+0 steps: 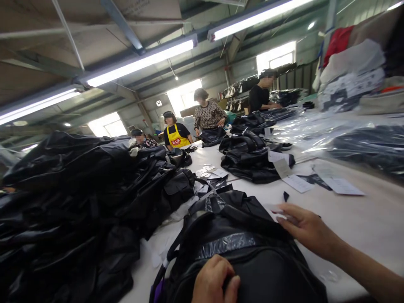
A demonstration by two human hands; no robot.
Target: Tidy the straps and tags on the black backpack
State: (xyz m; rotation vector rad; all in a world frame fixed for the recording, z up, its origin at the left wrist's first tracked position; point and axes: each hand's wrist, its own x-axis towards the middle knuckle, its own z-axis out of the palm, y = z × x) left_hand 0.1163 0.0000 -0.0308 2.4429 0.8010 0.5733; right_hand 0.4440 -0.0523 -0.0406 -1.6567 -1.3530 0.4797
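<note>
Under our two hands lay a black bag (240, 252) on the white table (362, 219). Our left hand (216, 280) pressed down on the near end of the bag, fingers curled and thumb tucked across them; whether it pinched any fabric we could not tell. Our right hand (304, 229) rested at the bag's right edge, fingers stretched flat and close together, their tips touching the black cloth, with a small white slip (279, 209) just beyond them. Between the hands a strip of clear plastic (225, 244) crossed the bag.

Left of our left hand rose a big heap of black bags (72, 210), touching the one we worked on. Past our right hand, paper tags (296, 183) lay scattered on the table, and farther off sat a second, smaller pile (249, 158) of black goods. To the right of that hand, well apart, clear plastic sheeting (331, 130) covered more dark goods.

Far beyond both hands, four other people stood or sat along the table, one in a yellow apron (176, 138).
</note>
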